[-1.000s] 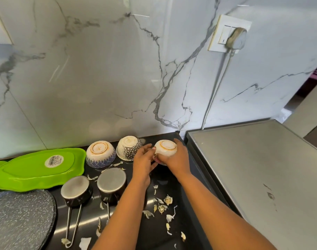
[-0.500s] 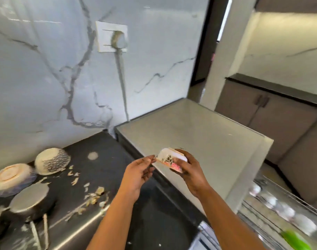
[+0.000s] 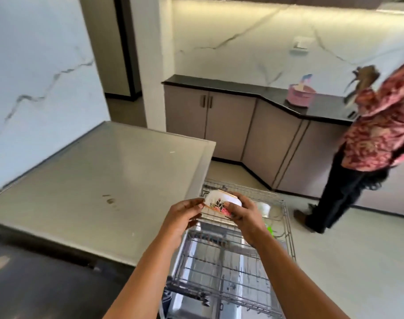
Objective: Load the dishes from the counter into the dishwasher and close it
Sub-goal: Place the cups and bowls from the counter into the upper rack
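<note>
Now the view had swung away from the dark tabletop (image 3: 30, 284) and its row of upturned dishes, which had filled the picture 1 second earlier, and it looked down over the pulled-out dishwasher rack (image 3: 230, 261). The small floral bowl (image 3: 220, 201), lifted from beside the wall 1 second before, had been carried across the steel dishwasher top (image 3: 92, 180) and hung in the air above the far part of the wire rack, tilted on its side with the painted flowers toward the camera. The right hand (image 3: 244, 215) curled round the bowl's near side, thumb on the pattern, and bore it. The left hand (image 3: 184, 215) pinched the bowl's left rim with its fingertips, much as it had half a second earlier.

Already in the rack sat 1 white cup (image 3: 263, 208) and something bright green (image 3: 270, 230), both just beyond the right hand; most of the wires nearer the camera showed bare. A second person in a patterned red top (image 3: 378, 139) stood well apart by the far cabinets.

Judged from this, 1 bowl had reached the machine but was not yet set down. It needed seating between the wires, likely mouth down. Several dishes had still lain on the tabletop 1 second ago, so loading was early on and closing was far off.
</note>
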